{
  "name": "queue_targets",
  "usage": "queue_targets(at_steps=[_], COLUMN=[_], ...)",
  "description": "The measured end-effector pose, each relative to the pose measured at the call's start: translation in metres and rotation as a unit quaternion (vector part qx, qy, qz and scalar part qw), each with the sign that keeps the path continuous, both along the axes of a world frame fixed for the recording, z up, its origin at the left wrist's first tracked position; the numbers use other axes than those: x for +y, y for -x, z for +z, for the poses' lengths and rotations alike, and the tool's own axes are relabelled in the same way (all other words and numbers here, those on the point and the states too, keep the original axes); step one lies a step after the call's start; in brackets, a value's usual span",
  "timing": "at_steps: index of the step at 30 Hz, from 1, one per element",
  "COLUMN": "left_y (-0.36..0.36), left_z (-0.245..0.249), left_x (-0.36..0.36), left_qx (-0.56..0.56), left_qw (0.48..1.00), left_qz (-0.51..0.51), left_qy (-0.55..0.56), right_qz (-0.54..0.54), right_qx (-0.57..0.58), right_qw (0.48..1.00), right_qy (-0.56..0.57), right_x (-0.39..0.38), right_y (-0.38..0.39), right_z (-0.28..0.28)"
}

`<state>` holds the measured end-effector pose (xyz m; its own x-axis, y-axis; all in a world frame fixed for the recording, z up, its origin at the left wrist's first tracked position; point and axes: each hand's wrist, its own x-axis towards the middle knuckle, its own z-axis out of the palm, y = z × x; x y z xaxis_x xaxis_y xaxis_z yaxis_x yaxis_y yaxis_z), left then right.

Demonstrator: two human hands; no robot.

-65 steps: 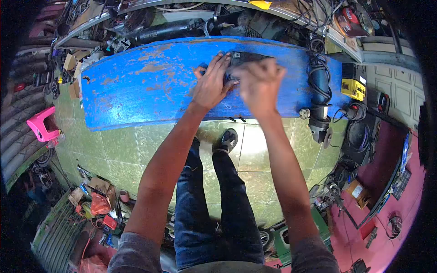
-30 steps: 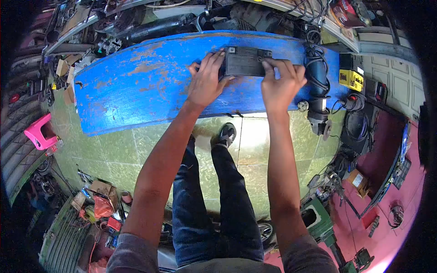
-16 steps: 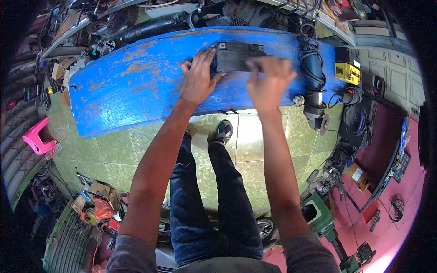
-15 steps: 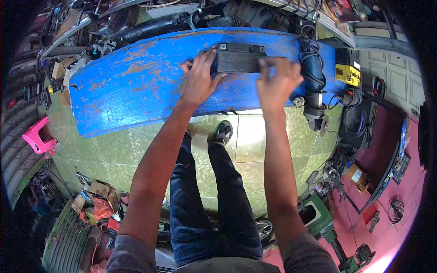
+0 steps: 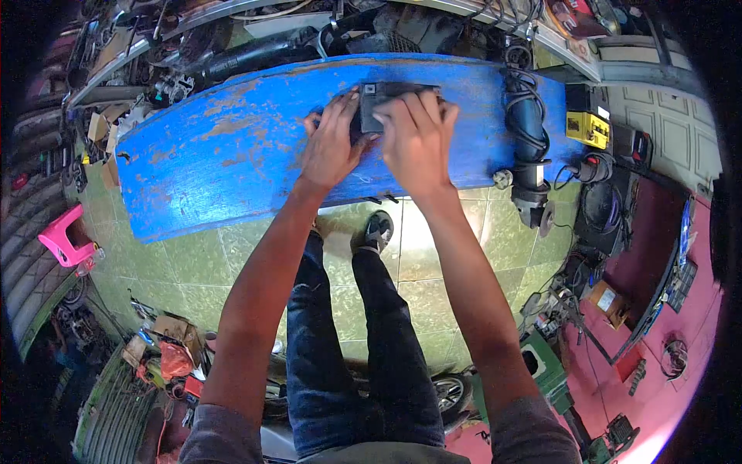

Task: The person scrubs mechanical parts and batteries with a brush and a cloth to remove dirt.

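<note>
A black, box-shaped battery (image 5: 373, 116) with a square metal terminal at its far left corner lies on the blue bench (image 5: 232, 155). My left hand (image 5: 332, 139) grips its left end, thumb at the near side and fingers towards the far side. Over the middle and right of the battery, my right hand (image 5: 417, 139) is bent down with its fingers curled together against the top. Whatever those fingers hold, if anything, is hidden. Much of the battery's upper face is covered by this hand.
An angle grinder (image 5: 531, 197) with its cord lies across the bench's right end. Beyond it stand a yellow-and-black box (image 5: 587, 127) and coiled cables. A pink stool (image 5: 66, 236) is on the left floor. Metal parts crowd the shelf behind the bench.
My right hand has swept left from the battery's right end to over its middle. My left hand stays at the left end. The whole view has shifted slightly.
</note>
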<state>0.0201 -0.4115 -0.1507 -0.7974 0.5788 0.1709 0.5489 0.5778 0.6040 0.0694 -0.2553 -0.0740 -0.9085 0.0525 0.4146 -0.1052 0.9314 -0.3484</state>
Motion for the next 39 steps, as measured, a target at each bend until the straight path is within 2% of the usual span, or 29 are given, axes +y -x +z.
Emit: queue_targets(at_steps=[2, 4, 5, 9, 11, 14, 16, 18, 20, 21, 23, 24, 27, 29, 32, 33, 34, 37, 39], left_y=[0.0, 0.001, 0.0, -0.001, 0.0, 0.001, 0.002, 0.002, -0.001, -0.001, -0.003, -0.007, -0.037, -0.058, -0.087, -0.091, -0.095, -0.096, -0.087], left_z=[-0.002, -0.004, -0.004, -0.001, 0.006, 0.017, 0.04, 0.057, 0.068, 0.068, 0.067, 0.066, 0.064, 0.062, 0.056, 0.05, 0.043, 0.02, 0.009], left_x=[-0.002, -0.001, -0.001, -0.005, -0.01, -0.007, 0.002, 0.02, 0.029, 0.028, 0.026, 0.024, 0.011, 0.001, -0.006, -0.008, -0.008, -0.005, -0.001], left_qx=[0.002, -0.012, -0.013, 0.003, 0.005, 0.041, -0.141, -0.096, -0.103, -0.102, -0.227, -0.226, -0.185, -0.045, -0.036, -0.088, -0.091, -0.057, -0.032], left_qw=[1.0, 1.0, 1.0, 0.999, 0.997, 0.989, 0.975, 0.977, 0.968, 0.968, 0.948, 0.949, 0.955, 0.981, 0.983, 0.979, 0.979, 0.981, 0.982], left_qz=[0.0, 0.0, 0.0, -0.008, -0.014, 0.009, 0.143, 0.182, 0.219, 0.218, 0.221, 0.22, 0.219, 0.179, 0.178, 0.174, 0.173, 0.176, 0.169], left_qy=[-0.006, -0.003, -0.003, -0.047, -0.072, -0.143, -0.097, -0.054, 0.064, 0.064, -0.028, -0.028, -0.076, -0.066, -0.037, -0.06, -0.058, -0.065, -0.076], right_qz=[-0.017, -0.183, -0.187, -0.13, -0.245, -0.277, -0.301, -0.32, -0.303, -0.303, -0.299, -0.299, -0.275, -0.265, -0.251, -0.253, -0.256, -0.249, -0.246], right_qx=[-0.021, 0.014, 0.006, -0.02, -0.051, -0.096, -0.14, -0.182, -0.227, -0.226, -0.146, -0.145, -0.078, -0.058, -0.028, -0.018, -0.01, -0.053, -0.044], right_qw=[0.999, 0.983, 0.98, 0.984, 0.939, 0.936, 0.922, 0.907, 0.855, 0.855, 0.92, 0.92, 0.934, 0.939, 0.946, 0.943, 0.94, 0.953, 0.956], right_qy=[-0.017, 0.023, 0.073, 0.12, 0.236, 0.197, 0.199, 0.205, 0.354, 0.354, 0.208, 0.208, 0.213, 0.21, 0.201, 0.213, 0.225, 0.166, 0.152], right_x=[0.014, 0.031, 0.036, 0.033, 0.034, 0.047, 0.047, 0.047, 0.052, 0.047, 0.034, 0.032, 0.018, 0.009, 0.001, 0.0, 0.0, 0.003, 0.01], right_y=[-0.008, -0.011, -0.015, -0.025, -0.023, -0.02, -0.018, -0.016, -0.016, -0.018, -0.026, -0.034, -0.069, -0.094, -0.117, -0.122, -0.127, -0.131, -0.124], right_z=[0.005, 0.0, -0.003, 0.001, 0.006, 0.003, 0.017, 0.019, 0.011, 0.009, 0.004, 0.002, -0.002, -0.009, -0.027, -0.035, -0.043, -0.058, -0.061])
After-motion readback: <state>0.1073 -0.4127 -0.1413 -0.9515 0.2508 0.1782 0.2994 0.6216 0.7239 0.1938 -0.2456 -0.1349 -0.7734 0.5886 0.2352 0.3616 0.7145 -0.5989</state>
